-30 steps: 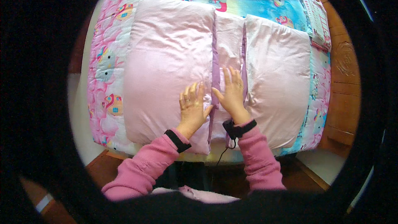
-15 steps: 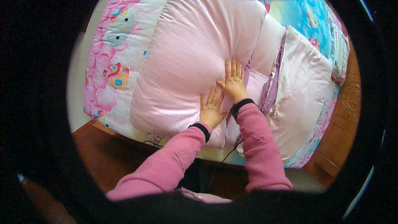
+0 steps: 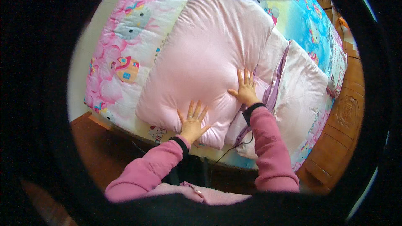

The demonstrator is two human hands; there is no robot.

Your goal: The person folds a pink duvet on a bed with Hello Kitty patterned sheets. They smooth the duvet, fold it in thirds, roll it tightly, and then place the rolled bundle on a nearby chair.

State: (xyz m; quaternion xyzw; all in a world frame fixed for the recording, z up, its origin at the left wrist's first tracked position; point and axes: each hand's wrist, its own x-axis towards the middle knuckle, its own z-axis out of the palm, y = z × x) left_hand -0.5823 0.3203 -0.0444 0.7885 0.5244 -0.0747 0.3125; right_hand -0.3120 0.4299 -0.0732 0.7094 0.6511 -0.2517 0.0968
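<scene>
A large puffy pink pillow [image 3: 188, 62] lies flat across a patterned quilt. My left hand [image 3: 192, 124] rests palm down on the pillow's near part, fingers spread and nothing held. Farther to the right, my right hand [image 3: 246, 89] lies open on the pillow's right edge, its fingers stretched out. Beside that edge is a flat pale pink cloth cover [image 3: 303, 90] with purple edging [image 3: 274, 87]. Part of the cover next to the pillow is folded, and I cannot tell whether the two are joined.
Beneath everything spreads the quilt [image 3: 109, 94] with pink, white, yellow and blue cartoon prints. Carved brown wood [image 3: 346, 113] borders it on the right. A thin dark cord [image 3: 242, 144] hangs near the front edge. Pale floor [image 3: 86, 65] shows at the left.
My hands have moved apart: the left one toward me and to the left, the right one slightly right and nearer. The pillow's surface has smoothed out and its creases have shifted.
</scene>
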